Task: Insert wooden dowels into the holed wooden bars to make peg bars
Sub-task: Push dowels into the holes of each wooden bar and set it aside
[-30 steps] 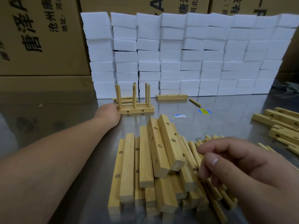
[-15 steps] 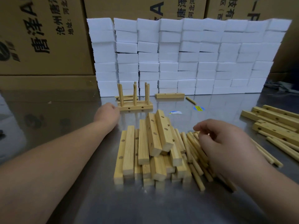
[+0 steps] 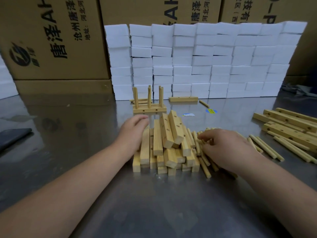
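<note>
Resting palm-down, right hand (image 3: 228, 147) touches loose dowels (image 3: 204, 166).

- The pile of holed bars (image 3: 164, 146) is lying on the table (image 3: 154, 203) straight before you.
- Your left hand (image 3: 133, 133) is resting against the pile's left side.
- Your right hand (image 3: 228, 148) is lying on the loose dowels (image 3: 204, 162) just right of the pile.
- A peg bar (image 3: 149, 109) is standing just behind the pile.
- A single bar (image 3: 183, 99) and a lone dowel (image 3: 204, 103) are lying farther behind the pile, to its right.
- More bars (image 3: 289, 124) are lying well right of the pile.
- Stacked blocks (image 3: 205, 62) are standing well behind the pile, before the cartons (image 3: 51, 40).
</note>
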Demonstrator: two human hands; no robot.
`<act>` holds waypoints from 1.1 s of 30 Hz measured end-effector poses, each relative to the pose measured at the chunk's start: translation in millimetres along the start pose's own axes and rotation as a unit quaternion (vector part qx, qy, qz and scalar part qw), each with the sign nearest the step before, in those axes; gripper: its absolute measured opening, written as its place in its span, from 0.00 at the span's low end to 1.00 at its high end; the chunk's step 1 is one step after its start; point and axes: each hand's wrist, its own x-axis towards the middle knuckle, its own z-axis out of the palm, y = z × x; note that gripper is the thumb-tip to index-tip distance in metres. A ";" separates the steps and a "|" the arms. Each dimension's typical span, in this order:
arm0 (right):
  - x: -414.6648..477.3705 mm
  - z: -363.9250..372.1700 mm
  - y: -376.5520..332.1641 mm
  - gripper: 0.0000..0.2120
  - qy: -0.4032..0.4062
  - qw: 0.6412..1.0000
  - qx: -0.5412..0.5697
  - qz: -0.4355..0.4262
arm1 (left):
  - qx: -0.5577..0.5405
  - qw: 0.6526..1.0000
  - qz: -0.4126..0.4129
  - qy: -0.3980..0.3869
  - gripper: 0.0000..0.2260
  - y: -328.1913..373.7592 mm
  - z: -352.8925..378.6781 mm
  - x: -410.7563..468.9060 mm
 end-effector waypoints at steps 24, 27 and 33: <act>3.7 -5.9 11.6 0.25 0.001 0.997 -0.068 -0.032 | 0.276 0.927 0.253 -0.026 0.17 25.0 18.6 -48.0; 2.5 -6.2 10.3 0.22 -0.004 0.996 -0.084 -0.023 | 0.160 0.962 0.215 0.050 0.17 22.6 16.3 -44.6; 1.5 -7.4 6.5 0.15 -0.038 0.988 -0.147 -0.020 | 0.023 0.977 0.168 0.131 0.07 15.0 12.9 -31.2</act>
